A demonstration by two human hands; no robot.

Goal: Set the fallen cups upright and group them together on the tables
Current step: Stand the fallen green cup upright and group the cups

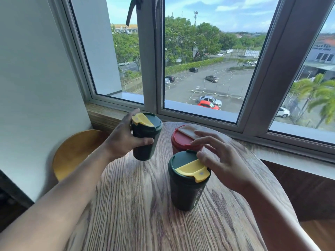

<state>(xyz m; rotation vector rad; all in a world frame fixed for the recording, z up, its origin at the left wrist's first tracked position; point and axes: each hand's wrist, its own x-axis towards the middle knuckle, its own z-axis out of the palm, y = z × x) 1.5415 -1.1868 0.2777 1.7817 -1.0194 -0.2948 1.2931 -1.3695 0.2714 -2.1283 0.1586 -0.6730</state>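
On the round wooden desk (pixel 137 205), the nearest dark green cup (pixel 188 187) stands upright. The right hand (pixel 223 160) is open, its fingers spread over that cup's yellow-flapped lid and the red cup (pixel 183 142) just behind. Farther left, the left hand (pixel 125 136) grips a second green cup (pixel 146 138), nearly upright.
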